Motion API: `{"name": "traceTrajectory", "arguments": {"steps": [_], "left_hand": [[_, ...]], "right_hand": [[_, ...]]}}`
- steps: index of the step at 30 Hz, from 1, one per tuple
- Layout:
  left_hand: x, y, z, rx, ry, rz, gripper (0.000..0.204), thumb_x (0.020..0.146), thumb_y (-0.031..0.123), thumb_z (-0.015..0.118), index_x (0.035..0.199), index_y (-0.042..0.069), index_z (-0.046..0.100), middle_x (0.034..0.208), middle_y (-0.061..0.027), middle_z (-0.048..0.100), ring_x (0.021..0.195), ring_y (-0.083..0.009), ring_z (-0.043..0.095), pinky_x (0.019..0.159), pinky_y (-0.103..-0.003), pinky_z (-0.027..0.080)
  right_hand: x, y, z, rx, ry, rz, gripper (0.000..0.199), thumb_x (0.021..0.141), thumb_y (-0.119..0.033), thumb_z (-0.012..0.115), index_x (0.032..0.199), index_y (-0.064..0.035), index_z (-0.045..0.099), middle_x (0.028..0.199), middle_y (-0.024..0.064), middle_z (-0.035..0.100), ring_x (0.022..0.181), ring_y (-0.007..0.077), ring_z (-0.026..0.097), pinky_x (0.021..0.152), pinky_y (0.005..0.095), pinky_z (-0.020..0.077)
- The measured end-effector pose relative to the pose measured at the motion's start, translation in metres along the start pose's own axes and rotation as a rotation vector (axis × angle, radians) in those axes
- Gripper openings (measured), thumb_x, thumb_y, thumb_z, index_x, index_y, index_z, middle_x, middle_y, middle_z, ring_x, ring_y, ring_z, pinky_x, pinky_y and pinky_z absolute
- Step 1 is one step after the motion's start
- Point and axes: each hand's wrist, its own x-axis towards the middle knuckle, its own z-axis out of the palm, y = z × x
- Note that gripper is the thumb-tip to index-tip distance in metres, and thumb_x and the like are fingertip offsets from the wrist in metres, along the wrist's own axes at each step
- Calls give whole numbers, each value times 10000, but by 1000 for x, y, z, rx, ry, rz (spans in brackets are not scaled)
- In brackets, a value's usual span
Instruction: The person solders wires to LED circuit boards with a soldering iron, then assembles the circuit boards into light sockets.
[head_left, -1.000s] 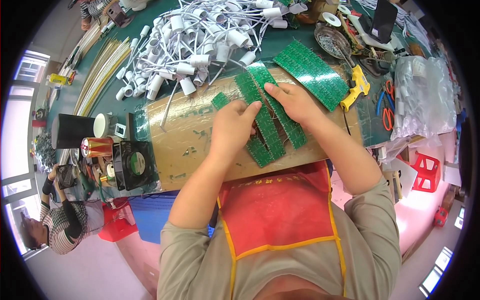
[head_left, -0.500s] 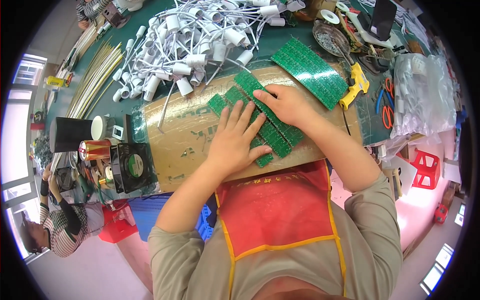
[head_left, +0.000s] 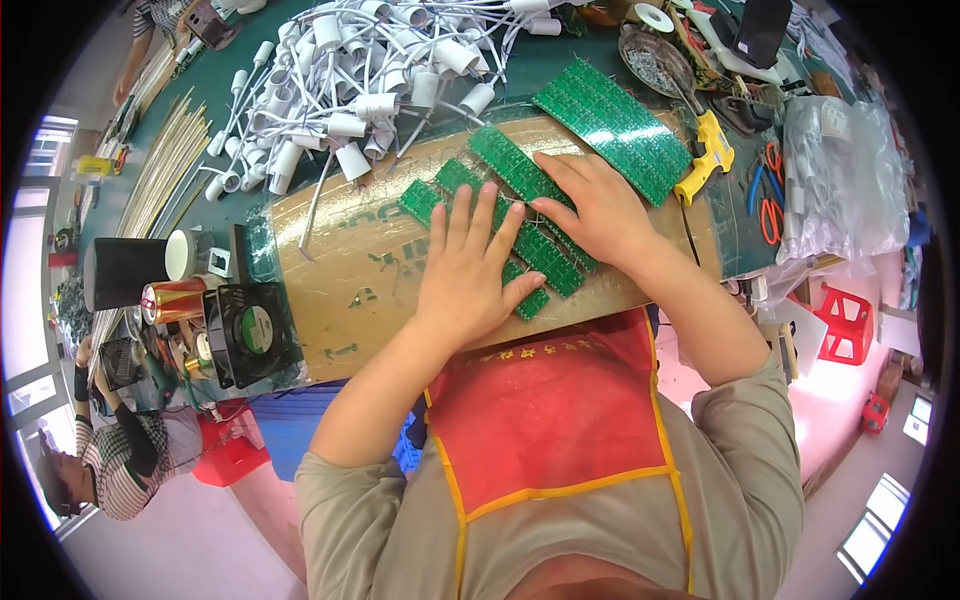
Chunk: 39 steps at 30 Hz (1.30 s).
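Several narrow green circuit-board strips (head_left: 520, 215) are pressed flat on the brown cardboard sheet (head_left: 350, 270) by the left hand (head_left: 468, 270), fingers spread, and the right hand (head_left: 592, 210), fingertips down; nothing is clasped. Alignment seems underway; careful separating is called for next.
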Motion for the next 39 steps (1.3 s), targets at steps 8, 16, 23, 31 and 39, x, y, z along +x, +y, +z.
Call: {"name": "traceTrajectory", "arguments": {"steps": [8,16,23,31,39], "left_hand": [[8,4,1,-5,9,-4,839,856,536,659,1524,116,374,1598,-228,248,1483,-433,189,1190,-580,133],[27,5,-11,38,48,-9,891,843,628,613,1511,83,391,1582,-225,290,1471,-409,246,1188,-585,155],[42,2,3,78,-29,32,916,884,704,496,1527,66,361,1602,-202,270,1501,-373,200,1203,-571,129],[51,1,0,75,-61,0,920,887,715,481,1543,86,331,1608,-195,260,1507,-366,182,1216,-552,94],[47,0,5,44,7,12,900,883,703,507,1529,94,363,1604,-186,275,1506,-357,191,1217,-548,98]], "right_hand": [[-18,12,0,-1,-60,-182,441,955,-214,589,1375,-87,534,1392,135,558,1300,346,497,1116,505,360],[-13,12,2,6,-124,-172,489,959,-209,570,1416,-63,478,1442,136,513,1366,349,438,1146,543,309],[-29,7,-6,141,-32,-52,536,940,-197,602,1419,-8,456,1447,202,489,1383,378,419,1173,498,289],[-68,39,-61,224,338,332,346,960,-207,612,1249,-17,615,1253,160,646,1198,308,597,1039,392,437],[-102,117,-86,319,494,897,419,933,-314,672,1194,10,626,1041,131,696,820,170,664,749,296,521]]}}
